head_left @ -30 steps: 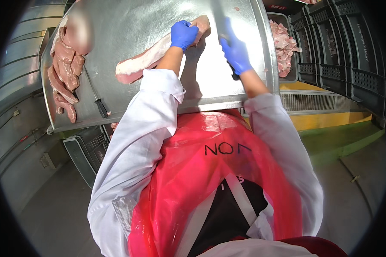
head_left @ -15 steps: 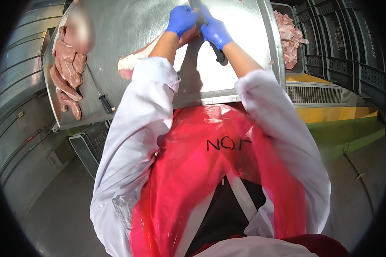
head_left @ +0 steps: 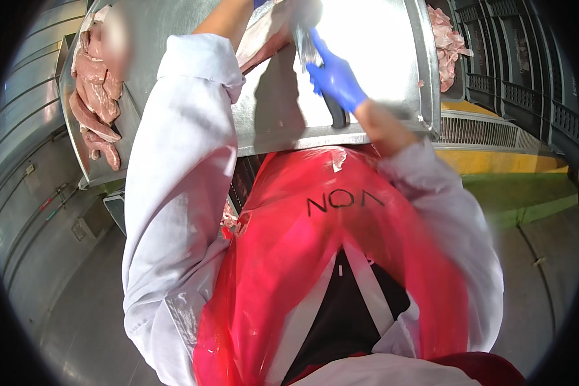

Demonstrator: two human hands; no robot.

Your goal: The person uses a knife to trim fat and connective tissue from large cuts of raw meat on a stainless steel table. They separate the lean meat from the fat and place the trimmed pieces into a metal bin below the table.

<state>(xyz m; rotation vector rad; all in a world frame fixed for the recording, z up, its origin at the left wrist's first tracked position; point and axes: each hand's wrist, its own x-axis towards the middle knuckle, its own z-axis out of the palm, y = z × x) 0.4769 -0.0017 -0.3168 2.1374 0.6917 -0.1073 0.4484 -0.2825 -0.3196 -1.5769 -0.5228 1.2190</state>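
Note:
In the head view, my right hand (head_left: 338, 80), in a blue glove, holds a knife (head_left: 338, 114) near the table's front edge. Its black handle sticks out below my palm, and the index finger stretches along the motion-blurred blade. Just left of the blade lies a long piece of raw meat (head_left: 270, 44) with a pale fatty side, partly behind my left forearm. Only a sliver of my left hand (head_left: 259, 2) shows at the top edge, so its fingers are hidden.
A metal table (head_left: 405, 106) with a raised rim carries everything. Several pieces of raw meat (head_left: 98, 96) are heaped at its left end. Beyond the right rim, pale trimmings (head_left: 446, 48) fill a container beside dark plastic crates (head_left: 514, 58). A metal grate (head_left: 489, 133) lies lower right.
My right hand has come nearer to me and turned with the knife, apart from the left hand. My left hand has moved up and left, mostly out of view. My left sleeve now covers the sharpening steel's handle.

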